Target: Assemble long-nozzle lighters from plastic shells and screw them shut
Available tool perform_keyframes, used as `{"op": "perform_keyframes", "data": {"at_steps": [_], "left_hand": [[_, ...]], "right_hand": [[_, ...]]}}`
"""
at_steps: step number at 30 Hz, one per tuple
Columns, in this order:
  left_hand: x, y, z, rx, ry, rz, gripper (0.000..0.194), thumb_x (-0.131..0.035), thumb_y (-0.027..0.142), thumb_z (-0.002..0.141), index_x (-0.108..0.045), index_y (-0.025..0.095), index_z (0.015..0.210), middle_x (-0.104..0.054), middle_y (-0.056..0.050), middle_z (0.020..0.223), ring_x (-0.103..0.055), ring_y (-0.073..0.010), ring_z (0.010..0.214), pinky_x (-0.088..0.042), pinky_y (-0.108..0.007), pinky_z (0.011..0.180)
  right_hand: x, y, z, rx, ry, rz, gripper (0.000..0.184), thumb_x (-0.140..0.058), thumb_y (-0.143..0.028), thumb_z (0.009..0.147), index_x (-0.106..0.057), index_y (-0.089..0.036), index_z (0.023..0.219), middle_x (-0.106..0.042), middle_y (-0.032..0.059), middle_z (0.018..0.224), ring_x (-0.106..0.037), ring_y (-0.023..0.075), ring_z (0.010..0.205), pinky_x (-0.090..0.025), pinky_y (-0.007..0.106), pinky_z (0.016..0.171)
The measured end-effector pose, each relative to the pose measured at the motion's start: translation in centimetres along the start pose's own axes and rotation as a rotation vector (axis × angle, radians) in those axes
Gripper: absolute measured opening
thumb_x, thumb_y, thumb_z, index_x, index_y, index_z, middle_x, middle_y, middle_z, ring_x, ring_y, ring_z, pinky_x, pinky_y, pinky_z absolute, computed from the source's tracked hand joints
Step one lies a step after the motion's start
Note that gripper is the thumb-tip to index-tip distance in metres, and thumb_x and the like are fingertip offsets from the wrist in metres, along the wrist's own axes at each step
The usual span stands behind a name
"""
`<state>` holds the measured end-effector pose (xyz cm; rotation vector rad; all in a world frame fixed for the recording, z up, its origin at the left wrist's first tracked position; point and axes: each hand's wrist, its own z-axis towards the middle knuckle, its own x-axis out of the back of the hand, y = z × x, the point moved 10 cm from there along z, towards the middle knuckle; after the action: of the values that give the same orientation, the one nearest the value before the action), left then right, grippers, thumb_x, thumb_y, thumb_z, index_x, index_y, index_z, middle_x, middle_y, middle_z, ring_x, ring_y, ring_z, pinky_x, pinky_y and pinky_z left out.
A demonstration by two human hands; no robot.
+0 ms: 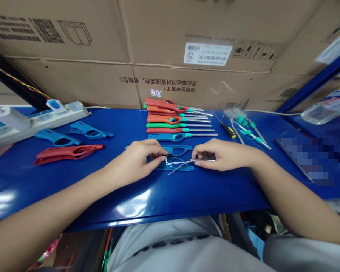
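Note:
My left hand (143, 156) pinches a small black part (167, 155) between thumb and fingertips. White wires (172, 163) run from it toward a thin metal tube (206, 159), which the fingers of my right hand (223, 154) grip. A thin, pale strand slants down to the left from the tube's near end. Beneath both hands, two blue lighter shell halves (184, 166) lie on the table, partly covered by my left hand. Just behind them is a row of gas lighters (166, 119) in red, orange, green and blue, with metal nozzles pointing right.
Blue shell pieces (56, 137) and a red shell (69, 153) lie left, near a white power strip (42, 119). Right are a screwdriver (230, 132), nozzle parts with green pieces (246, 130), a pixelated flat object (308, 160) and a clear bottle (327, 107). Cardboard boxes (158, 41) stand behind.

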<state>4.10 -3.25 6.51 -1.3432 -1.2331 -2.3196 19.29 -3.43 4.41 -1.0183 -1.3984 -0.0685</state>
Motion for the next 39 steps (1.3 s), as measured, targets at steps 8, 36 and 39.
{"op": "perform_keyframes", "data": {"at_steps": [8,36,39], "left_hand": [[1.7,1.2,-0.2,-0.111,0.162,0.101,0.021,-0.057,0.023,0.098,-0.075,0.017,0.106,-0.072,-0.006,0.097,-0.068,-0.0175,0.087,-0.055,-0.029,0.078],[1.8,1.1,-0.3,-0.089,0.179,0.132,0.018,-0.061,0.02,0.096,-0.076,0.017,0.105,-0.075,-0.004,0.098,-0.071,-0.0167,0.088,-0.057,-0.028,0.085],[1.6,0.9,-0.3,-0.094,0.168,0.126,0.017,-0.061,0.02,0.096,-0.076,0.017,0.104,-0.075,-0.004,0.097,-0.07,-0.0165,0.087,-0.057,-0.028,0.082]], "right_hand": [[1.2,-0.4,-0.3,0.03,0.075,-0.027,0.021,-0.058,-0.034,0.096,-0.073,-0.019,0.098,-0.068,0.0015,0.076,-0.058,0.014,0.065,-0.043,0.028,0.063],[2.7,-0.3,-0.3,0.018,0.28,-0.086,0.016,-0.067,-0.03,0.089,-0.058,-0.018,0.083,-0.055,-0.0029,0.067,-0.048,0.0106,0.059,-0.037,0.024,0.058],[3.0,-0.6,-0.4,0.035,0.304,-0.07,0.018,-0.066,-0.031,0.09,-0.058,-0.018,0.082,-0.053,-0.0036,0.066,-0.046,0.0101,0.058,-0.037,0.023,0.058]]}}
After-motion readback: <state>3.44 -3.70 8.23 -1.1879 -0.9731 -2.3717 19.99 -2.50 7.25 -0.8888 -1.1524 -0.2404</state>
